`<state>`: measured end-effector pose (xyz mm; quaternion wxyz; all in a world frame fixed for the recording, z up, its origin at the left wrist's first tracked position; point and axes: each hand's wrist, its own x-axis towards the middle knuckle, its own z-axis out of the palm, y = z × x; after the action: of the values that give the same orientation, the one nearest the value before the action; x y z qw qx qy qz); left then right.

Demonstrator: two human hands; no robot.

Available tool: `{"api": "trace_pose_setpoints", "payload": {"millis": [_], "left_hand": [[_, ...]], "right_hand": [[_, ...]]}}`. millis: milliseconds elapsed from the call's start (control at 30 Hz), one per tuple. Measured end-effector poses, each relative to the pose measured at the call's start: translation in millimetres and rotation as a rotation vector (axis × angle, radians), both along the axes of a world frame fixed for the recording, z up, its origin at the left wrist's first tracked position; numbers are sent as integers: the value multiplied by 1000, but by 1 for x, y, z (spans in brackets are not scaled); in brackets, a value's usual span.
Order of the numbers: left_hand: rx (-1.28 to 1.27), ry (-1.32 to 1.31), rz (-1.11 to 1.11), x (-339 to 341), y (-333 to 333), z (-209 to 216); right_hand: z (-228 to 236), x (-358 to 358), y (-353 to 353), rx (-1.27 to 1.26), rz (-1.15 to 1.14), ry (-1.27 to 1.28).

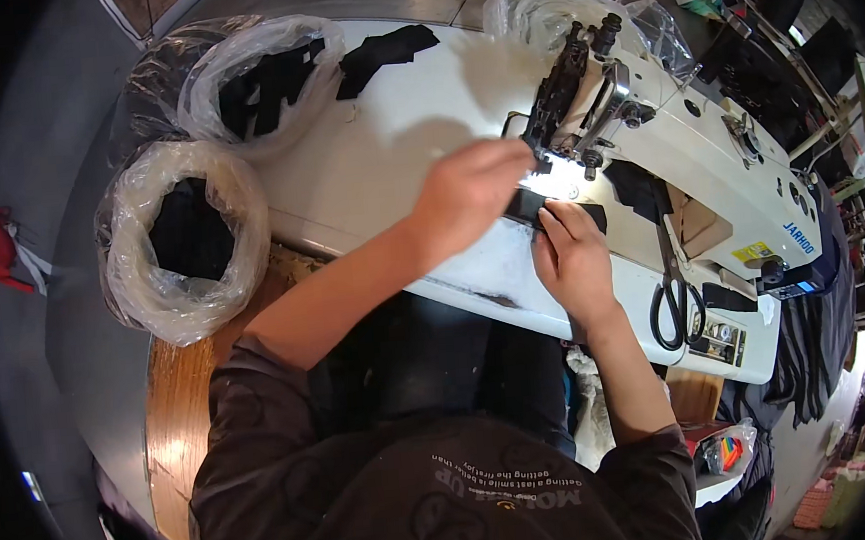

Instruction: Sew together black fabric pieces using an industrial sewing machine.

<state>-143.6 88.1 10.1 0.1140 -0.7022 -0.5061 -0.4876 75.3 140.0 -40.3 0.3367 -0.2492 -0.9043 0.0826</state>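
A white sewing machine stands on a white table, its lamp lighting the needle area. A small black fabric piece lies in front of the needle. My right hand grips this piece at the table edge, fingers together and bent over it. My left hand is raised just left of the needle, slightly blurred. Its fingers are closed by the presser foot; what they hold, if anything, is hidden. Black scissors rest to the right of my right hand.
Two clear plastic bags with black pieces stand at the left. Black cut fabric lies at the table's back. Another plastic bag sits behind the machine head. A wooden surface is at lower left.
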Motion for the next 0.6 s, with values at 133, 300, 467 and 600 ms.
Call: {"api": "trace_pose_setpoints", "payload": {"millis": [133, 300, 467, 600], "left_hand": [[-193, 379, -12, 13, -4, -54], [-275, 425, 6, 13, -6, -66], [-253, 267, 33, 14, -12, -64], [-307, 267, 30, 9, -10, -63]], "right_hand": [[-2, -3, -4, -7, -40, -16], [-5, -4, -6, -87, -92, 90], [-3, -4, -7, 24, -70, -23], [0, -4, -8, 5, -64, -45]]}}
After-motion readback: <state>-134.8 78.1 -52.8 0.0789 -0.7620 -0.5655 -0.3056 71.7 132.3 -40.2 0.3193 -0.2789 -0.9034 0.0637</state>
